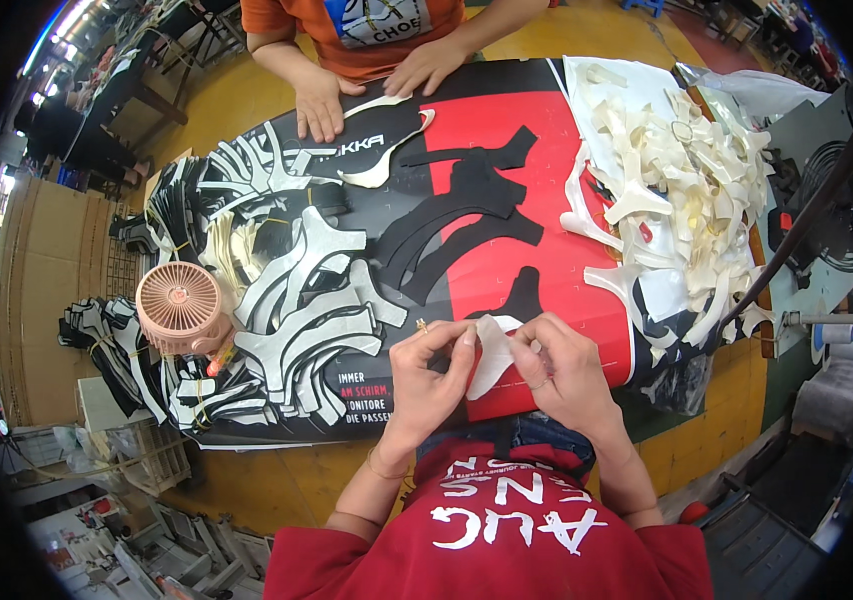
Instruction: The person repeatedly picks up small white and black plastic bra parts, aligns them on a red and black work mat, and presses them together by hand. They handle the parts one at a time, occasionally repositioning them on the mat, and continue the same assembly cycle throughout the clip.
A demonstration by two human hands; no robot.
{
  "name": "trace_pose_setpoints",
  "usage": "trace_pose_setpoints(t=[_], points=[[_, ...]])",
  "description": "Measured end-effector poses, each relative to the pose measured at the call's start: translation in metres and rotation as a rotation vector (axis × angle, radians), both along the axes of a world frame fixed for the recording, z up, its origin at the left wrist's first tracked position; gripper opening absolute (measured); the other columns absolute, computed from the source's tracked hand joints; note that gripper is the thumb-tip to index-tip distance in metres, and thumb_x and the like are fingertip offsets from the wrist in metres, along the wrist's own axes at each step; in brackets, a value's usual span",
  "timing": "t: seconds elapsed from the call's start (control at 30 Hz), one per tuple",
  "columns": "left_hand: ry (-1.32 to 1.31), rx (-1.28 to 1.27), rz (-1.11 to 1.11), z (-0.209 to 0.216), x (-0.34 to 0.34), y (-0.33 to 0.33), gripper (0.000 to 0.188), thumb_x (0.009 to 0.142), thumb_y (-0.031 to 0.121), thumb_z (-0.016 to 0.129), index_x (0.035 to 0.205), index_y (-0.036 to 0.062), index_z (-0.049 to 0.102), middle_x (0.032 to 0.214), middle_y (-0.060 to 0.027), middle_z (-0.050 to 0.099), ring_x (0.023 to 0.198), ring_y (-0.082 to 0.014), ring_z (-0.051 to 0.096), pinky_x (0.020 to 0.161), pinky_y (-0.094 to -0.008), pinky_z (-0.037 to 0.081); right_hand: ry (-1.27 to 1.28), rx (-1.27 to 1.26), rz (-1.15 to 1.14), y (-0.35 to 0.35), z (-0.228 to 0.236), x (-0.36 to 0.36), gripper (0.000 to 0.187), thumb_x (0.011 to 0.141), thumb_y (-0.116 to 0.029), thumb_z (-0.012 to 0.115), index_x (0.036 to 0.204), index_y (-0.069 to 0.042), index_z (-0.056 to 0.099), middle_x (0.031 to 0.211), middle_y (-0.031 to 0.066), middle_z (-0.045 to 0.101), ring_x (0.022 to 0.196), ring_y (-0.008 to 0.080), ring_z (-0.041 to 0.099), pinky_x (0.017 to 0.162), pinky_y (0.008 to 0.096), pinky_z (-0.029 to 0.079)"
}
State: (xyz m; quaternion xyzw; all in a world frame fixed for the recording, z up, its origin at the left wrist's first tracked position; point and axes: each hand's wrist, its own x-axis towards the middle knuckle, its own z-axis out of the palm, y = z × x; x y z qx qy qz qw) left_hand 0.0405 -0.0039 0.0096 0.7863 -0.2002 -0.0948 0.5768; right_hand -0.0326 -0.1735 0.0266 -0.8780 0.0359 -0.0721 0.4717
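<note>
A pale cut fabric piece (pixel 490 362) hangs between my two hands near the table's front edge. My left hand (pixel 431 378) pinches its upper left edge, thumb against fingers. On its right edge, my right hand (pixel 565 372) closes with thumb and fingertips. Just beyond my fingertips, a black curved piece (pixel 523 292) lies on the red part of the table cover, and several more black pieces (pixel 462 205) overlap farther back. To the left of my left hand is a loose pile of grey-white curved pieces (pixel 312 335) with dark edges.
Cream fabric pieces (pixel 692 190) heap at the right. A pink fan (pixel 181 305) stands on the left beside banded bundles (pixel 172 205). Across the table, a co-worker's hands (pixel 319 102) rest near a cream-edged piece (pixel 375 172). A dark pole (pixel 817 210) slants in at right.
</note>
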Motion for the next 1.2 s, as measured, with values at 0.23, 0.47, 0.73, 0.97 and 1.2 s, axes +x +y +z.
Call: trace_pose_setpoints(t=[0.23, 0.47, 0.73, 0.97, 1.2], points=[[-0.311, -0.031, -0.045, 0.001, -0.015, -0.009, 0.011, 0.088, -0.001, 0.067, 0.098, -0.0031, 0.071, 0.094, -0.0151, 0.071, 0.079, -0.0254, 0.07, 0.073, -0.0323, 0.054, -0.044, 0.225, -0.109, 0.014, 0.0, -0.002, 0.021, 0.096, -0.017, 0.067, 0.095, 0.004, 0.065, 0.082, 0.0119, 0.064, 0.07, 0.0192, 0.063, 0.061, 0.0317, 0.047], [-0.09, -0.122, -0.026, -0.002, -0.024, -0.006, 0.009, 0.092, 0.0, 0.064, 0.098, -0.0041, 0.07, 0.092, -0.0108, 0.071, 0.076, -0.0161, 0.065, 0.071, -0.0269, 0.051, -0.078, 0.177, -0.112, 0.015, -0.001, -0.009, 0.019, 0.098, -0.014, 0.063, 0.092, 0.004, 0.066, 0.077, 0.0111, 0.062, 0.063, 0.0202, 0.06, 0.058, 0.0327, 0.046], [0.629, -0.594, 0.014, -0.008, -0.022, 0.006, 0.022, 0.103, 0.013, 0.053, 0.107, -0.0047, 0.065, 0.101, -0.0108, 0.068, 0.087, -0.0143, 0.064, 0.077, -0.0264, 0.051, -0.238, 0.321, -0.157, 0.008, -0.015, -0.025, 0.015, 0.094, -0.011, 0.063, 0.085, 0.001, 0.062, 0.072, 0.0085, 0.056, 0.058, 0.0178, 0.052, 0.053, 0.0294, 0.04], [0.669, -0.775, -0.078, -0.013, -0.036, -0.006, 0.047, 0.097, 0.024, 0.064, 0.133, -0.0019, 0.047, 0.125, -0.0144, 0.057, 0.11, -0.018, 0.06, 0.089, -0.0297, 0.051, -0.325, 0.107, -0.13, 0.006, -0.011, -0.024, 0.014, 0.092, -0.012, 0.065, 0.09, 0.001, 0.062, 0.091, 0.0124, 0.06, 0.066, 0.0215, 0.061, 0.058, 0.032, 0.049], [0.71, -0.628, -0.027, -0.017, -0.051, -0.011, 0.032, 0.102, 0.02, 0.062, 0.12, -0.0061, 0.066, 0.101, -0.0088, 0.072, 0.092, -0.0141, 0.069, 0.084, -0.0281, 0.055, -0.248, 0.014, -0.051, 0.014, -0.015, -0.024, 0.015, 0.094, -0.014, 0.066, 0.091, 0.0, 0.064, 0.104, 0.0122, 0.06, 0.065, 0.0208, 0.064, 0.057, 0.0323, 0.052]])
